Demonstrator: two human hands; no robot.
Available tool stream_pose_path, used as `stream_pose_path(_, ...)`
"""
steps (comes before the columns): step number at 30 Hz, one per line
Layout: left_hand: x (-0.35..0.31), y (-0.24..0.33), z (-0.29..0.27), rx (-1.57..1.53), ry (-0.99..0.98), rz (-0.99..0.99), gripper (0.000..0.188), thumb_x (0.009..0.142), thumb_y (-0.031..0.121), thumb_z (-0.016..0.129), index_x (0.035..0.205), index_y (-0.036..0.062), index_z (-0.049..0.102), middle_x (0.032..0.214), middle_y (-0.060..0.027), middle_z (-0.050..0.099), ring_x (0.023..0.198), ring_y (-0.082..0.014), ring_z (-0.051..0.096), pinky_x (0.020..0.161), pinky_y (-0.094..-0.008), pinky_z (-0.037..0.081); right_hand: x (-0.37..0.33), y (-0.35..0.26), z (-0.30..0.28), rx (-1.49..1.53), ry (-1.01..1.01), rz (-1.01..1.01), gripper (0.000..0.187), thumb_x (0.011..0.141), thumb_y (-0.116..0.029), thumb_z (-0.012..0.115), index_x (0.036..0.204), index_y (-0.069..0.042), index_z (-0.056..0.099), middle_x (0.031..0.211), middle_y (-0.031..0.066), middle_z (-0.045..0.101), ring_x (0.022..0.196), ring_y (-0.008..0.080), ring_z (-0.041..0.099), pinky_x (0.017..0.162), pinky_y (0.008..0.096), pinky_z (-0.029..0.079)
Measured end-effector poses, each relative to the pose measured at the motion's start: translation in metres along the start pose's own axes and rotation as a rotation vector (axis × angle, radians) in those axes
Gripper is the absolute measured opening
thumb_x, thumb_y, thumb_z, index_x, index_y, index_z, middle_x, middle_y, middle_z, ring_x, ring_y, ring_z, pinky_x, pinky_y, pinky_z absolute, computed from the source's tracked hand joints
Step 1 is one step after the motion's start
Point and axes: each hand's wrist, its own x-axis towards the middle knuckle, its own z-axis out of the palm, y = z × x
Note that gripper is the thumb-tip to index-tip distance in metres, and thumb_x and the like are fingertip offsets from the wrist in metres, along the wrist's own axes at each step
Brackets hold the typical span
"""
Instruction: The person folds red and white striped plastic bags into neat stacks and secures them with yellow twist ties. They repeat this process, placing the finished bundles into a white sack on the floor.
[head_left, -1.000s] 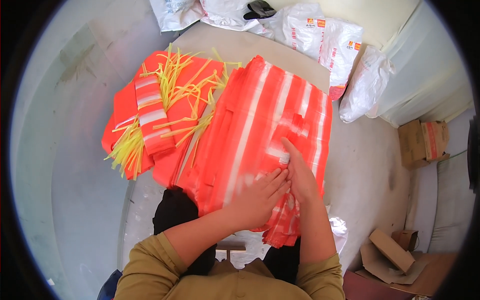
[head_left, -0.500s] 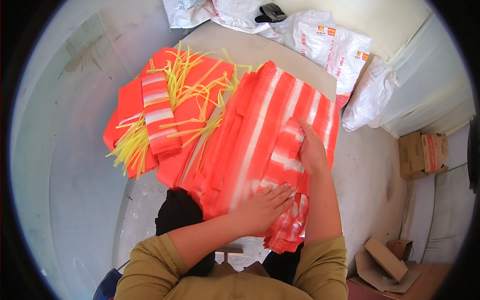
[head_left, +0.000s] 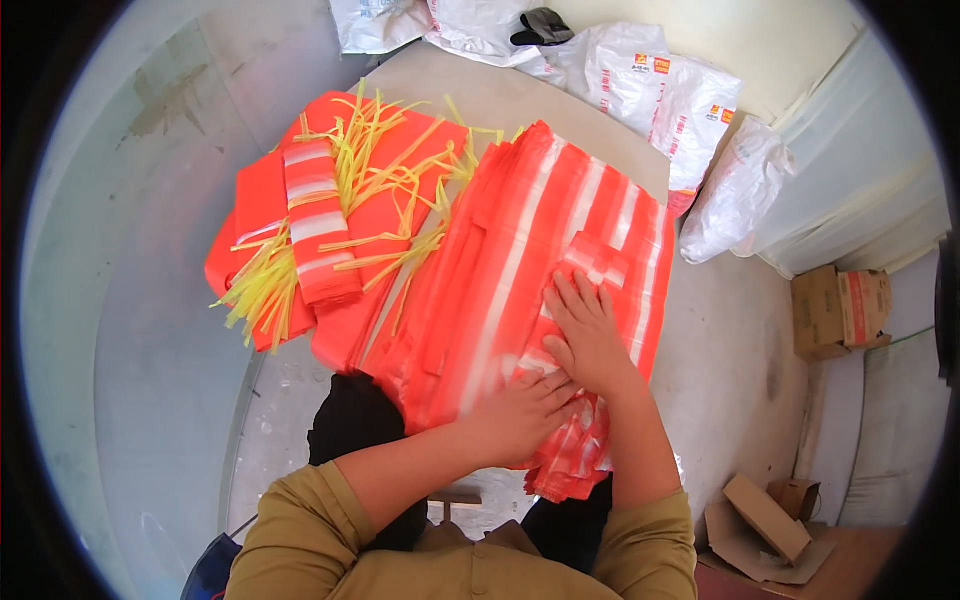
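A thick stack of red-and-white striped plastic bags (head_left: 530, 240) lies in front of me on the table. On top of it, toward the right, is a narrow folded striped bundle (head_left: 597, 262). My right hand (head_left: 582, 330) presses flat on this bundle with its fingers stretched out. Just nearer and to the left, my left hand (head_left: 522, 415) lies flat on the striped plastic, fingers extended. Crumpled striped ends (head_left: 570, 455) hang over the near edge below my hands. Neither hand grips anything that I can see.
On the left lies a pile of red plastic (head_left: 400, 150) with a folded striped bundle (head_left: 322, 225) and loose yellow ties (head_left: 370, 150). The table top (head_left: 480, 90) shows behind. White sacks (head_left: 625, 75) stand beyond it. Cardboard boxes (head_left: 820, 315) sit at the right.
My right hand has moved from the right side of the folded bundle to lie on top of it, nearer and to the left. My left hand stays almost in place.
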Motion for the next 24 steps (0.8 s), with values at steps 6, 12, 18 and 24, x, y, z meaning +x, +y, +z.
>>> stream_pose_path(6,-0.009,-0.001,0.003,0.018,-0.022,0.079,0.078,0.091,0.028,0.073,0.161,0.0118,0.042,0.172,-0.0144,0.030,0.161,-0.0314,0.023,0.128,-0.0501,0.022,0.038,0.022,0.006,-0.108,0.134,0.039,0.067,0.098,-0.033,0.062,0.157,-0.007,0.046,0.168,0.0132,0.036,0.159,0.0355,0.025,0.129,0.0588,0.016)
stream_pose_path(12,-0.019,-0.004,0.025,-0.033,-0.020,0.137,0.081,0.091,0.034,0.076,0.162,0.0159,0.041,0.174,-0.0119,0.025,0.163,-0.0308,0.018,0.129,-0.0512,0.018,0.065,0.040,0.013,-0.152,0.189,0.081,0.066,0.101,-0.039,0.061,0.157,-0.008,0.045,0.168,0.0119,0.036,0.158,0.0356,0.026,0.128,0.0604,0.016)
stream_pose_path(18,-0.026,-0.003,0.015,-0.107,-0.015,0.230,0.071,0.095,0.030,0.070,0.158,0.0109,0.044,0.169,-0.0143,0.034,0.158,-0.0365,0.027,0.120,-0.0550,0.032,0.071,0.048,0.017,-0.233,0.320,0.184,0.064,0.101,-0.039,0.064,0.156,-0.010,0.047,0.169,0.0150,0.034,0.157,0.0382,0.028,0.127,0.0608,0.019)
stream_pose_path(24,-0.019,-0.005,0.011,-0.162,-0.227,0.184,0.074,0.094,0.047,0.070,0.157,0.0153,0.050,0.174,-0.0134,0.026,0.164,-0.0340,0.015,0.130,-0.0556,0.016,0.016,0.004,-0.008,0.225,0.413,0.459,0.080,0.095,-0.033,0.073,0.161,-0.004,0.037,0.169,0.0265,0.027,0.153,0.0414,0.033,0.122,0.0518,0.035)
